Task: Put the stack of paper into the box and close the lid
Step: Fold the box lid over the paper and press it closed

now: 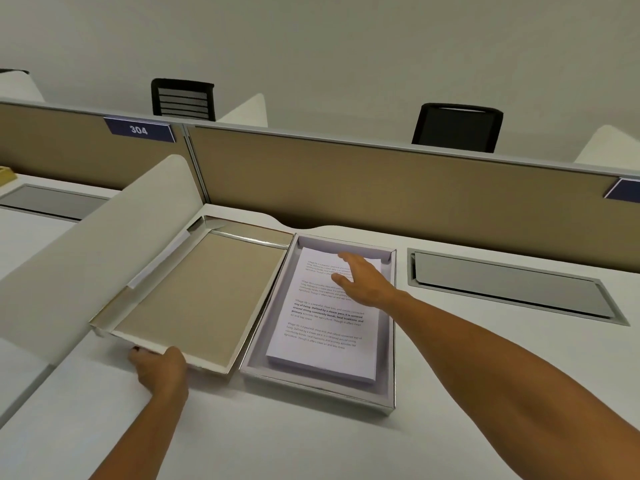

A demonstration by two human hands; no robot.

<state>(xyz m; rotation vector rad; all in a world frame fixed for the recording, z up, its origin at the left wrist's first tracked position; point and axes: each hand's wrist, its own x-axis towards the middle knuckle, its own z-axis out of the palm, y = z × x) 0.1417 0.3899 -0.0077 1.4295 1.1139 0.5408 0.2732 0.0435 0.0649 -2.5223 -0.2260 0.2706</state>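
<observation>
A stack of printed white paper (pixel 322 334) lies inside the shallow white box (pixel 389 358) on the desk. My right hand (pixel 363 282) rests flat on the far part of the top sheet, fingers spread. The box's lid (pixel 201 296), tan inside with a white rim, lies open to the left of the box, its left side tilted up. My left hand (pixel 159 367) grips the lid's near left corner from below.
A white curved divider (pixel 86 258) stands close on the left of the lid. A tan partition (pixel 381 181) runs behind the desk. A grey cable flap (pixel 509 289) is set into the desk right of the box. Two black chairs stand beyond the partition.
</observation>
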